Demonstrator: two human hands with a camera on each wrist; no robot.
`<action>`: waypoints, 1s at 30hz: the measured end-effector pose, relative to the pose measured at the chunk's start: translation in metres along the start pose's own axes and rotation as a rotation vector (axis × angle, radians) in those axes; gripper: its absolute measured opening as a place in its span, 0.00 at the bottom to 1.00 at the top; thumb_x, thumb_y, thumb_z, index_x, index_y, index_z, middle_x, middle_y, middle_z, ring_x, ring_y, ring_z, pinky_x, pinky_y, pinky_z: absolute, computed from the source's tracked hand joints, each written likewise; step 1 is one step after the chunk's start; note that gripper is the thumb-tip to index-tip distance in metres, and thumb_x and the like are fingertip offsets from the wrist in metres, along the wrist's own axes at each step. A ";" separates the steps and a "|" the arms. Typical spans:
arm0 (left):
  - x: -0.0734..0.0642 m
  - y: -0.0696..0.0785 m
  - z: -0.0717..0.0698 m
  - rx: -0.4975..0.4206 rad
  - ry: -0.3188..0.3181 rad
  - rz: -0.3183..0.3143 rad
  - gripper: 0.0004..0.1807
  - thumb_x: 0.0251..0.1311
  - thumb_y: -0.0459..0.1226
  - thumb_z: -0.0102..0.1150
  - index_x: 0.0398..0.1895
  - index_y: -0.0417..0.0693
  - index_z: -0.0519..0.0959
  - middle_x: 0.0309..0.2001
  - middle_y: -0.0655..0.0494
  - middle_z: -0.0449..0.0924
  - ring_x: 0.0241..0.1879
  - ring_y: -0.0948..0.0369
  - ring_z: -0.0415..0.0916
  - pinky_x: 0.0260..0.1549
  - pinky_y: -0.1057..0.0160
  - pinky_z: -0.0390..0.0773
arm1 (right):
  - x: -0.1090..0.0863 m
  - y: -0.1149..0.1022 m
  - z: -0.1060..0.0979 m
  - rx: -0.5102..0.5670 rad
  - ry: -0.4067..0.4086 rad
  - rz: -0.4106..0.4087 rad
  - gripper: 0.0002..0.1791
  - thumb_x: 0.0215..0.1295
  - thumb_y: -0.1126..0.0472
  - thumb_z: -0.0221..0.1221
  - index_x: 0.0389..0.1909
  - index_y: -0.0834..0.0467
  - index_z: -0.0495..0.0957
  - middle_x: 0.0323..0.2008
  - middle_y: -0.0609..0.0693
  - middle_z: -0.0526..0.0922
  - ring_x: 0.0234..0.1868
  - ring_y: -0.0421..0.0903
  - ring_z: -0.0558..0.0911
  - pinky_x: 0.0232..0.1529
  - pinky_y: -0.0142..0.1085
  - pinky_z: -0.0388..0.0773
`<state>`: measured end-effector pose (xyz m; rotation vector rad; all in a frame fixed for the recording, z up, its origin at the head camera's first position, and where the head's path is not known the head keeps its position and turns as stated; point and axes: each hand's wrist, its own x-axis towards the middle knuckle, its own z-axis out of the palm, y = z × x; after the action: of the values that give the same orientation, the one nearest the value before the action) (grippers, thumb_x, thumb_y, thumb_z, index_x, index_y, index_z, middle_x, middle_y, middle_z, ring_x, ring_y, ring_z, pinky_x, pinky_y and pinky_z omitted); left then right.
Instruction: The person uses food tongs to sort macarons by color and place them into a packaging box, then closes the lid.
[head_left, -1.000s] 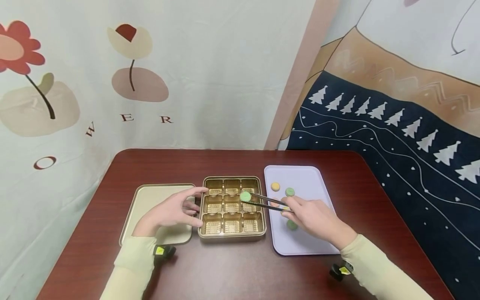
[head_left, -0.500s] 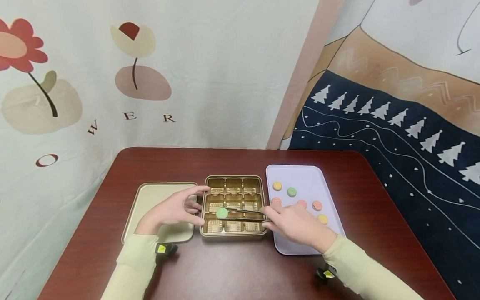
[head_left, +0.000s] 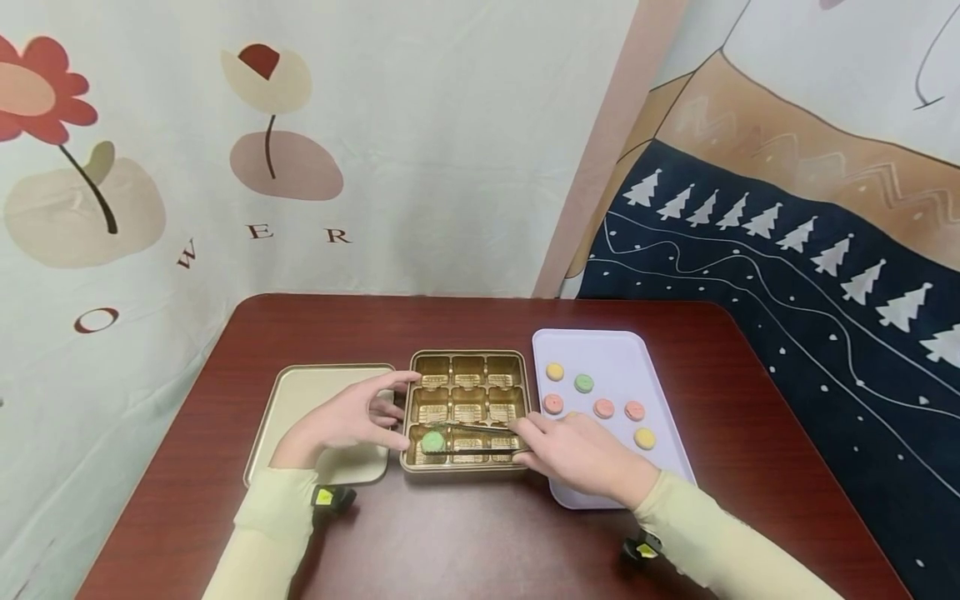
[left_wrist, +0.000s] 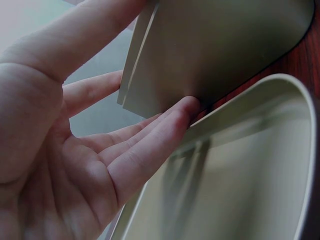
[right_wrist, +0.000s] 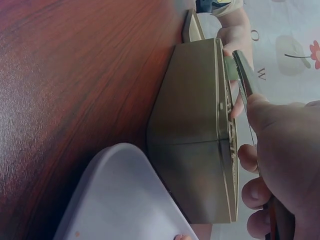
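My right hand point(head_left: 573, 450) grips slim dark tongs point(head_left: 480, 451) with serrated tips, seen in the right wrist view. Between the tips is a green macaron point(head_left: 432, 442), at the near left compartment of a gold tin point(head_left: 464, 471) with a divided insert. In the right wrist view the macaron point(right_wrist: 231, 67) shows just above the tin's rim. My left hand point(head_left: 348, 421) rests against the tin's left side, fingers spread and fairly straight. The left wrist view shows its fingertips touching the tin's outer wall point(left_wrist: 215, 45).
Right of the tin, a lilac tray point(head_left: 592, 350) bears several yellow, pink and green macarons, including a pink macaron point(head_left: 634, 411). A cream lid point(head_left: 300, 387) lies under the left hand and forearm. Patterned curtains point(head_left: 450, 150) hang behind the dark red table point(head_left: 450, 542).
The right hand has carried the green macaron in the tongs leftward and nearer, from over the tin's right side down to the near left compartment. The left hand has stayed at the tin's side.
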<state>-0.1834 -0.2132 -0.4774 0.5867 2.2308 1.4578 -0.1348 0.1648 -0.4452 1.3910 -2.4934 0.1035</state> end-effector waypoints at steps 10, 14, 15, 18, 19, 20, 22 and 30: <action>-0.001 0.000 0.000 0.005 0.003 -0.006 0.56 0.48 0.37 0.85 0.80 0.45 0.62 0.71 0.31 0.66 0.56 0.45 0.82 0.59 0.48 0.85 | -0.001 0.000 0.000 0.006 -0.013 0.022 0.25 0.71 0.47 0.67 0.61 0.59 0.78 0.37 0.44 0.81 0.19 0.40 0.75 0.18 0.36 0.73; -0.001 0.001 0.000 0.017 -0.002 -0.016 0.56 0.48 0.38 0.85 0.80 0.46 0.62 0.71 0.31 0.66 0.57 0.46 0.82 0.60 0.49 0.85 | 0.000 -0.001 0.000 0.008 -0.002 0.012 0.25 0.72 0.46 0.66 0.61 0.58 0.78 0.38 0.43 0.82 0.18 0.40 0.74 0.17 0.35 0.73; -0.001 0.001 0.000 0.020 -0.003 -0.017 0.56 0.49 0.38 0.85 0.80 0.46 0.62 0.72 0.32 0.66 0.57 0.46 0.82 0.60 0.49 0.85 | 0.000 -0.001 0.000 0.009 0.000 0.009 0.26 0.72 0.46 0.66 0.61 0.58 0.78 0.37 0.43 0.82 0.18 0.40 0.74 0.17 0.34 0.73; -0.002 0.001 0.001 0.019 -0.007 -0.020 0.56 0.49 0.38 0.85 0.80 0.46 0.62 0.72 0.31 0.65 0.57 0.45 0.82 0.60 0.49 0.84 | -0.001 -0.001 0.002 0.017 0.006 0.007 0.26 0.72 0.46 0.66 0.62 0.58 0.78 0.37 0.43 0.81 0.19 0.39 0.73 0.18 0.33 0.72; -0.003 0.002 0.001 0.018 -0.006 -0.019 0.56 0.49 0.38 0.85 0.80 0.46 0.62 0.72 0.31 0.65 0.57 0.45 0.82 0.61 0.48 0.84 | -0.001 -0.001 0.002 0.018 0.008 0.007 0.26 0.72 0.46 0.66 0.62 0.58 0.78 0.37 0.42 0.81 0.19 0.39 0.73 0.19 0.33 0.73; -0.002 0.002 0.001 0.015 -0.006 -0.013 0.56 0.49 0.37 0.84 0.80 0.45 0.61 0.72 0.31 0.65 0.57 0.45 0.82 0.61 0.47 0.84 | -0.001 -0.001 0.002 0.018 0.012 0.006 0.26 0.72 0.46 0.66 0.62 0.58 0.77 0.36 0.42 0.81 0.20 0.38 0.74 0.19 0.33 0.73; -0.002 0.002 0.000 0.010 -0.005 -0.009 0.56 0.49 0.37 0.85 0.80 0.45 0.61 0.72 0.30 0.65 0.57 0.44 0.82 0.61 0.47 0.84 | -0.001 0.000 0.001 0.018 0.023 0.004 0.26 0.72 0.46 0.66 0.62 0.57 0.77 0.37 0.42 0.81 0.21 0.38 0.75 0.20 0.34 0.74; -0.001 0.001 0.000 0.002 -0.006 -0.009 0.56 0.49 0.37 0.84 0.80 0.45 0.62 0.72 0.31 0.65 0.57 0.45 0.82 0.61 0.47 0.83 | -0.008 0.005 -0.002 0.025 0.053 0.016 0.26 0.76 0.42 0.60 0.63 0.55 0.77 0.39 0.43 0.82 0.20 0.42 0.79 0.22 0.36 0.80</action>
<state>-0.1821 -0.2134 -0.4759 0.5803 2.2281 1.4475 -0.1345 0.1747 -0.4453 1.3605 -2.4678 0.1729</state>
